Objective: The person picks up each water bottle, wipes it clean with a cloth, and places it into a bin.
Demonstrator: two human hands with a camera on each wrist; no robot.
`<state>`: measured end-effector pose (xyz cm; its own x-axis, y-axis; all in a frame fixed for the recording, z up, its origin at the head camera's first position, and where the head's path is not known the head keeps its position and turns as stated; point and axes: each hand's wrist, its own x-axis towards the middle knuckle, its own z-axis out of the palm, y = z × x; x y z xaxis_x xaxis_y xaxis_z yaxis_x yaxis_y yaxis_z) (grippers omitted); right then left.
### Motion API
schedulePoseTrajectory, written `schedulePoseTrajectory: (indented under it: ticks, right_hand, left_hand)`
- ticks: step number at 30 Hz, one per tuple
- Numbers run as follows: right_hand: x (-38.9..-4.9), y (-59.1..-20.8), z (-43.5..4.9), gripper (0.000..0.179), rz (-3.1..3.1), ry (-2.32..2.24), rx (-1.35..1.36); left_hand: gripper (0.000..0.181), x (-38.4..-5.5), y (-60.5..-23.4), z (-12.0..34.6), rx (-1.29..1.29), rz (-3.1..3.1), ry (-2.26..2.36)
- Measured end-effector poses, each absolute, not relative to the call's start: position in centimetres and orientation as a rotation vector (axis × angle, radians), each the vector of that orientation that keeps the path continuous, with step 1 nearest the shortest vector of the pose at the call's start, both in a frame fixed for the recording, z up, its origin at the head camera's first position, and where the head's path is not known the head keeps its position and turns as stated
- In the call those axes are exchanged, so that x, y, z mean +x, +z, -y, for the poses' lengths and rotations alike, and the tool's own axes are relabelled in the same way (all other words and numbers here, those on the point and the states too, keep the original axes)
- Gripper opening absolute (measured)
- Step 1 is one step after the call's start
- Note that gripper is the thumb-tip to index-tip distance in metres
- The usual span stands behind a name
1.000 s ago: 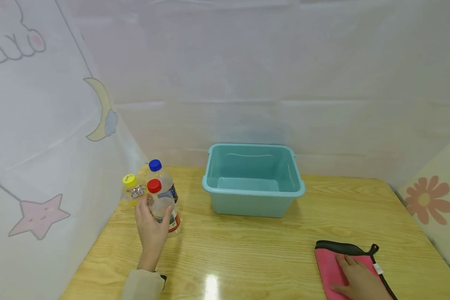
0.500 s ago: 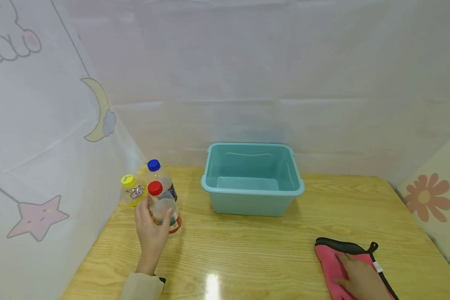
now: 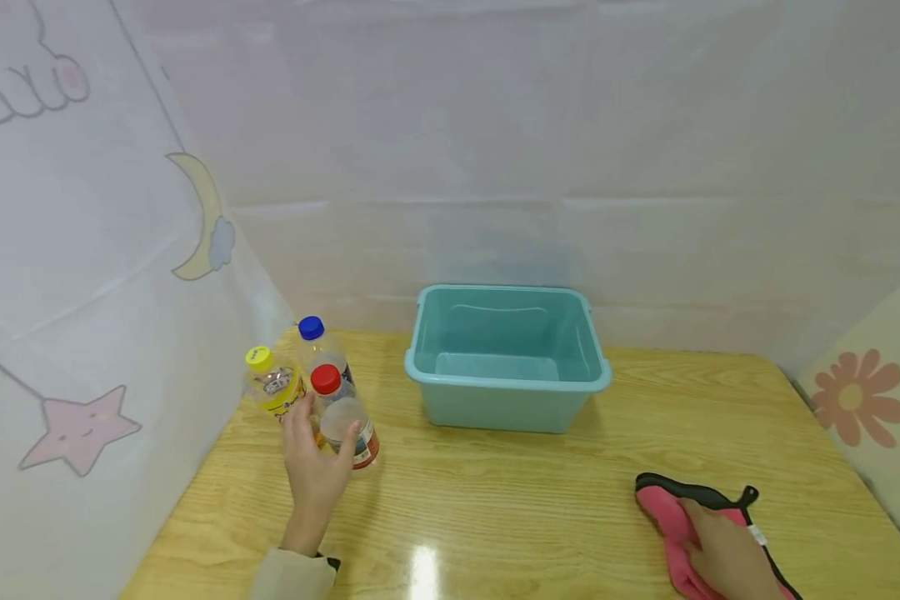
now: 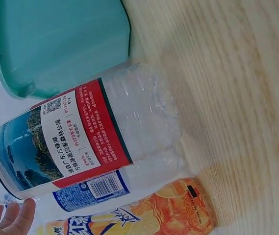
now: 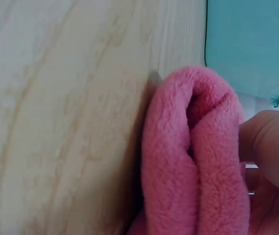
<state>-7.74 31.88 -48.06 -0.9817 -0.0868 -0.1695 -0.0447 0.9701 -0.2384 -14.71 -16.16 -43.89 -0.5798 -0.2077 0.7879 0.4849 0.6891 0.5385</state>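
My left hand (image 3: 317, 479) grips a clear plastic bottle with a red cap (image 3: 326, 379), thumb on its right side and fingers on its left. In the left wrist view the bottle (image 4: 75, 137) shows a landscape label with a red band; whether its base touches the table is unclear. Just left of it stands a yellow-capped drink bottle (image 3: 277, 387), and behind it a blue-capped clear bottle (image 3: 311, 327). At lower right, my right hand (image 3: 731, 554) pinches a pink cloth with black trim (image 3: 667, 512). Its fluffy fabric (image 5: 193, 156) bunches into a fold beside the thumb.
A light teal plastic bin (image 3: 502, 408) stands at the back middle of the wooden table (image 3: 480, 500). White printed curtains (image 3: 495, 150) hang behind and on both sides. A black loop (image 3: 750, 495) sticks out from the cloth's corner.
The left hand has shifted the red-capped bottle slightly to the right, uncovering more of the yellow-capped one. The right hand, earlier flat on the cloth, has gathered it into a fold.
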Motion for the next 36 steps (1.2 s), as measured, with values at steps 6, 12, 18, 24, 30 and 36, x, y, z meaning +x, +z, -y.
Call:
schedulePoseTrajectory:
  ticks: [6,12,18,24,30,36]
  right_hand:
    - [-7.7,-47.8,-32.3,0.053,-2.936,-0.369,-0.049]
    - [-7.5,-47.9,-32.5,0.052,-2.953,-0.436,-0.024]
    - [-7.4,-47.7,-32.8,0.054,-2.932,-0.49,0.004]
    - [-7.3,-47.3,-33.0,0.053,-2.929,-0.543,0.002]
    - [-7.1,-47.2,-32.7,0.052,-2.961,-0.626,-0.019]
    - [-6.8,-46.9,-31.8,0.052,-3.066,-0.724,-0.069]
  left_hand:
    - [0.064,-14.4,-43.8,15.3,-0.318,1.939,-0.919]
    - [0.063,-14.2,-43.4,14.7,-0.38,1.923,-0.951]
    - [0.063,-13.9,-43.1,14.0,-0.409,1.94,-0.931]
    - [0.063,-13.7,-42.7,13.8,-0.425,1.926,-0.912]
    - [0.063,-13.7,-42.5,13.6,-0.444,1.934,-0.911]
    - [0.063,-13.7,-42.4,13.2,-0.457,1.953,-0.938]
